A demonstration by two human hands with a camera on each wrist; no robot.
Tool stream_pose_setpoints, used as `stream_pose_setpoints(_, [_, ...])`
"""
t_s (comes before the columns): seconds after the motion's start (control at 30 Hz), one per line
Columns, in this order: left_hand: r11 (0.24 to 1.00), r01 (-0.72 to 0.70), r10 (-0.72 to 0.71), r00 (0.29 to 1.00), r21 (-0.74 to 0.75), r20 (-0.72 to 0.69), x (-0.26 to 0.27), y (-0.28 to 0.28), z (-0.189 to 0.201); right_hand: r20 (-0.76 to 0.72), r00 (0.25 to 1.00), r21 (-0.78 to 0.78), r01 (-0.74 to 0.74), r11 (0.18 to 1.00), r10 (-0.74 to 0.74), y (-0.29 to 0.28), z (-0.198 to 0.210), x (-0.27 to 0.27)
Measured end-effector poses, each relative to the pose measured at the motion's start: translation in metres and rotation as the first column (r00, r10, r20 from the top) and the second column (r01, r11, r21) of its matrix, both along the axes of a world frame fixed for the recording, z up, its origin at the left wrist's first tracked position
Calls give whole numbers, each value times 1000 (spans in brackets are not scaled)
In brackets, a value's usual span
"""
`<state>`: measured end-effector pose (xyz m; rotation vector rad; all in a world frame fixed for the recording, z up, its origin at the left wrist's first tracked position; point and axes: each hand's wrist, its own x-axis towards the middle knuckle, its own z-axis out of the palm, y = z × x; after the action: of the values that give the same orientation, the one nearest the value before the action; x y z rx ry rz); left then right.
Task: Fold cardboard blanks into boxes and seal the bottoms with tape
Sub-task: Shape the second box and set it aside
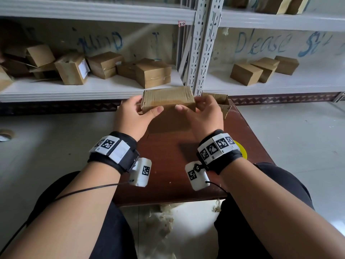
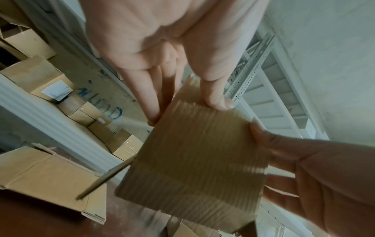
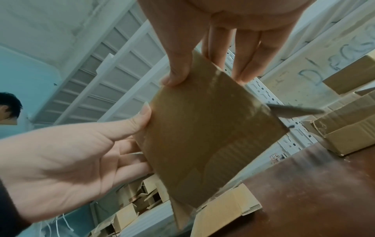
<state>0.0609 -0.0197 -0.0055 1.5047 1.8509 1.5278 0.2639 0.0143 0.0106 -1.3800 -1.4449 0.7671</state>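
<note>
A small brown cardboard box [image 1: 168,99] is held in the air over the far end of a dark wooden table [image 1: 168,165]. My left hand [image 1: 141,109] pinches its left end, thumb on the near face and fingers behind. At the right end, my right hand [image 1: 194,107] grips it the same way. In the left wrist view the box [image 2: 194,157] shows a glossy strip of clear tape across its face, with the left hand [image 2: 188,110] above and the right hand [image 2: 304,168] beside it. The right wrist view shows the box [image 3: 202,136], right hand [image 3: 209,75] and left hand [image 3: 71,160].
An open-topped cardboard box [image 1: 218,103] stands on the table behind my right hand. A yellow roll [image 1: 241,152] peeks out under my right wrist. Metal shelves [image 1: 93,86] ahead hold several folded boxes [image 1: 153,75]. Another person [image 3: 8,105] is at the left of the right wrist view.
</note>
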Motion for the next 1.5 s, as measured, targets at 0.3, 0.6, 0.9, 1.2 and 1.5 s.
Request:
stream_pose_setpoints(0.3, [997, -58, 60, 997, 45, -49, 21, -9, 1, 12, 999, 43, -45, 998, 44, 1, 2, 4])
stream_pose_setpoints(0.6, [996, 59, -58, 998, -63, 18, 16, 3, -5, 77, 994, 119, -81, 990, 72, 10, -2, 6])
stream_pose_setpoints(0.9, [996, 29, -13, 982, -80, 191, 16, 9, -17, 18, 998, 144, -55, 988, 53, 16, -7, 9])
stream_pose_setpoints(1.2, [999, -17, 18, 1000, -28, 8, 8, 5, -8, 153, 982, 116, -130, 985, 112, 16, -14, 5])
stream_pose_setpoints(1.5, [996, -92, 92, 996, 19, 19, 5, -3, -1, -31, 998, 80, -56, 995, 59, 13, -15, -1])
